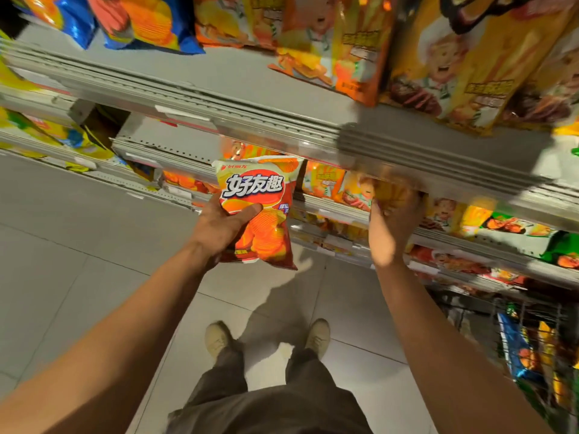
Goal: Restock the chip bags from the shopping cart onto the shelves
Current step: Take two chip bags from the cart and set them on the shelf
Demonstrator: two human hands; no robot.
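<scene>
Red-and-orange crinkly film, the ridged-chip bag sits in the left hand, thumb across its front, fingers behind, before the middle shelf's front edge; light, puffy, crushable, best held mid-body. The right hand reaches among shelved bags; its fingers blur, grip uncertain

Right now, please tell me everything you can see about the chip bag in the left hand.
The chip bag is a glossy, puffed foil pack, red and orange with a pale top, large white characters and pictures of ridged chips. It looks sealed and full. It stands nearly upright in the air in front of the shelf, not yet on it. The left hand grips its left edge, thumb across the front. Nothing else visibly touches it.
</scene>
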